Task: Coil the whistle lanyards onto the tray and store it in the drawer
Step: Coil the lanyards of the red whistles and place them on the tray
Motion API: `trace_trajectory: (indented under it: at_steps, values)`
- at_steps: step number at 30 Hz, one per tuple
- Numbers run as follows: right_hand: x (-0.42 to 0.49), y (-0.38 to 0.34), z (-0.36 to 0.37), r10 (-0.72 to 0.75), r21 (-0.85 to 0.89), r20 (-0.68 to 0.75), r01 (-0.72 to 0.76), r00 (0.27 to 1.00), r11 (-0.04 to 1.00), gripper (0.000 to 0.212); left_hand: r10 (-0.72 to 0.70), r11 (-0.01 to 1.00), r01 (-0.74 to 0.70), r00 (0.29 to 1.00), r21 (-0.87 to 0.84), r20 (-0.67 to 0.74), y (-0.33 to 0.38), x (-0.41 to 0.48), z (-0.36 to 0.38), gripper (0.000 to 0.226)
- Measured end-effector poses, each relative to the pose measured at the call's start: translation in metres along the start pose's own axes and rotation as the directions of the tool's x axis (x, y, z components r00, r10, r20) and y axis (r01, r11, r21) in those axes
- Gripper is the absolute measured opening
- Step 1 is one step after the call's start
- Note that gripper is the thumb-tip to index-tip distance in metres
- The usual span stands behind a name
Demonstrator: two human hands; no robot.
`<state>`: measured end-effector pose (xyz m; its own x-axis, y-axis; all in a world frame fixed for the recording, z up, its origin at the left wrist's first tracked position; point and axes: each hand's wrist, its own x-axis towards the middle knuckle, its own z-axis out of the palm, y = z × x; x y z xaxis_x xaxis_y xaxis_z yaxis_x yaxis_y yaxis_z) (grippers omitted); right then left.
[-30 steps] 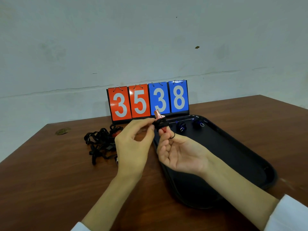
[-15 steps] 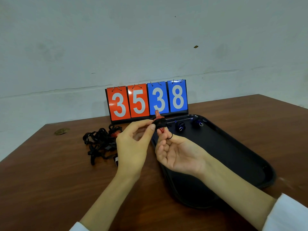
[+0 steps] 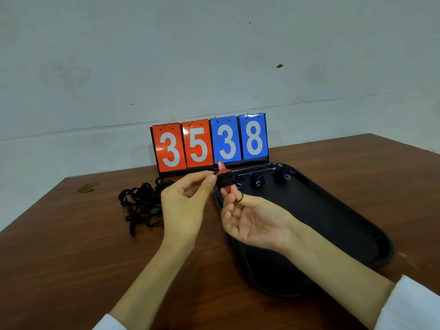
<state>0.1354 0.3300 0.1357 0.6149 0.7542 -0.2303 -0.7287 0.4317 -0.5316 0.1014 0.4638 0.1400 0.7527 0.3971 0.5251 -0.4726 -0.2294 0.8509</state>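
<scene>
- Brown wooden table (image 3: 71, 258) stands against a pale, stained wall, with a flip scoreboard (image 3: 209, 144) showing 35 and 38 at the back.
- At the far end of the black tray (image 3: 371, 234), on the right side, three blue whistles (image 3: 257, 181) lie in a row, each with its cord already wound up small.
- Both hands hold a red whistle (image 3: 222, 169) in the air, just above the near-left corner of the tray.
- The left hand (image 3: 185, 206) pinches the black lanyard (image 3: 223, 181) wrapped around the whistle body between thumb and forefinger.
- The right hand (image 3: 254, 220) is palm up; its thumb and first fingers grip the lower end of the whistle, and the other fingers curl loosely.
- I judge this coil is almost finished but not yet set down.
- Left of the hands, a tangled pile of black lanyards (image 3: 140, 206) waits on the table; how many are in it I cannot tell.
- So the coiling seems about halfway, and storing the tray is not begun. No drawer is in view.
</scene>
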Motion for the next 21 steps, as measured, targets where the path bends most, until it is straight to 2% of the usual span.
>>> trace_trajectory:
  at_steps: [5, 13, 18, 21]
  values:
    - [0.001, 0.001, 0.001, -0.110, -0.146, -0.060, 0.101, 0.992, 0.984, 0.016, -0.026, 1.000, 0.027, 1.000, -0.009, 0.006, 0.002, 0.000, 0.001, 0.019]
    - [0.003, 0.003, 0.000, -0.171, -0.175, -0.095, 0.153, 0.981, 0.973, 0.015, -0.007, 0.996, -0.003, 0.993, 0.087, 0.117, 0.002, 0.003, 0.000, 0.024]
    - [0.006, 0.006, 0.000, -0.220, -0.211, -0.100, 0.195, 0.970, 0.958, 0.019, 0.013, 0.999, -0.012, 1.000, 0.034, -0.013, 0.000, -0.005, 0.007, 0.016]
    - [0.005, 0.005, 0.000, -0.237, -0.251, -0.090, 0.209, 0.967, 0.945, 0.020, 0.085, 0.991, -0.083, 0.996, 0.100, -0.020, -0.002, -0.008, 0.006, 0.018]
